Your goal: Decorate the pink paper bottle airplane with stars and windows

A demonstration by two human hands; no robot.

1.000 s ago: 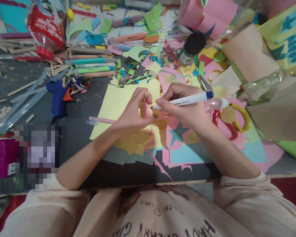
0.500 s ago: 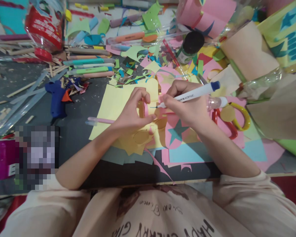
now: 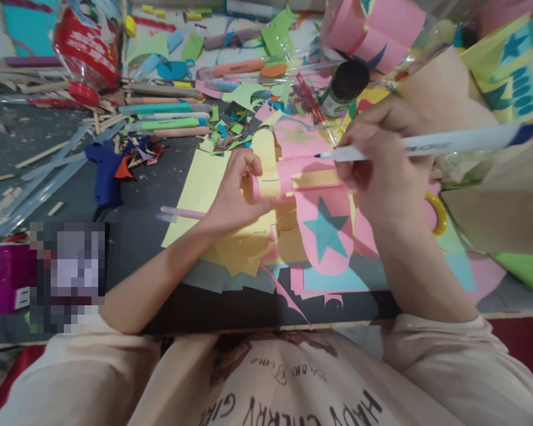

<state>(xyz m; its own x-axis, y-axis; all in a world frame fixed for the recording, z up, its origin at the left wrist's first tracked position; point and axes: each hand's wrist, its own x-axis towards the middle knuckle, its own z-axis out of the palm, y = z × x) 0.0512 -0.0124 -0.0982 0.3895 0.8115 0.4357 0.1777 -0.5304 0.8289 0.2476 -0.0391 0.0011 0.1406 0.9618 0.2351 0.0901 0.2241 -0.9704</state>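
My left hand (image 3: 231,198) is closed on the left end of a pink and yellow paper craft (image 3: 302,171), thumb below and fingers above. A short dark line runs across the craft's yellow band. Rounded flaps stick out from it, one of them a pink flap (image 3: 332,260) bearing a teal star (image 3: 326,229). Above the craft's right part, my right hand (image 3: 386,171) grips a white acrylic marker (image 3: 466,139), its dark blue tip pointing left. Whether the tip touches the pink paper I cannot tell. Yellow paper sheets (image 3: 190,177) lie under the left hand.
A blue glue gun (image 3: 106,174) lies to the left, near clear glue sticks (image 3: 55,183). Coloured markers (image 3: 169,115) and paper scraps spread behind the hands. A dark-lidded jar (image 3: 349,83) and an upside-down bottle (image 3: 89,50) stand further back. Yellow-handled scissors (image 3: 439,216) are partly hidden.
My right hand has lifted and moved right with the marker, off the yellow band. The line there is now in plain view, and more of the starred flap shows. My left hand keeps its hold.
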